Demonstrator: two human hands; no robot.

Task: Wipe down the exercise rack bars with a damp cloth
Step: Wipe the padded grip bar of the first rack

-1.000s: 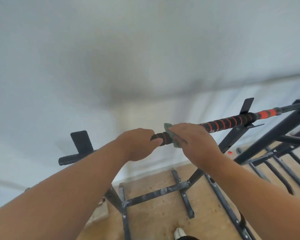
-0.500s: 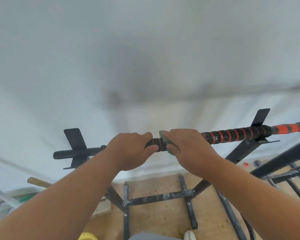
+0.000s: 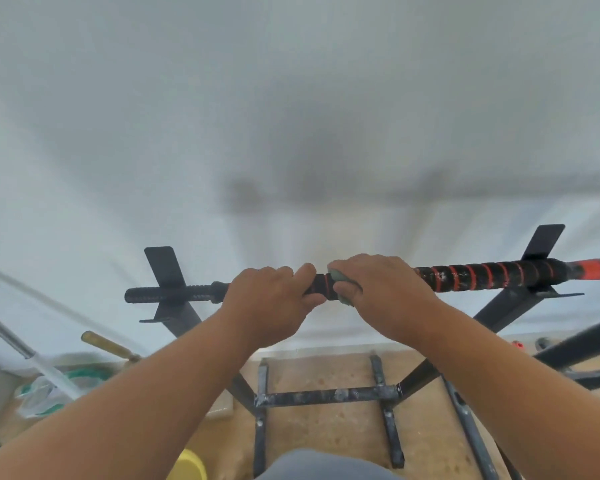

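Observation:
A black bar [image 3: 174, 295] wound with red tape on its right half lies across the rack's two uprights at chest height. My left hand [image 3: 267, 303] grips the bar near its middle, fingers curled over the top. Right beside it, my right hand [image 3: 381, 296] holds a green cloth [image 3: 342, 282] wrapped against the bar; only a small fold of cloth shows under the fingers. The two hands are a thumb's width apart.
The rack's black base frame [image 3: 326, 396] stands on a tan floor below. A white wall [image 3: 291, 116] is close behind. Another dark frame [image 3: 586, 348] is at the right. Poles, a plastic bag [image 3: 42, 396] and a yellow object [image 3: 187, 465] lie at lower left.
The view has swung so the bar sits lower and more level in frame. Both hands keep their hold, with the cloth hand still just right of the left hand.

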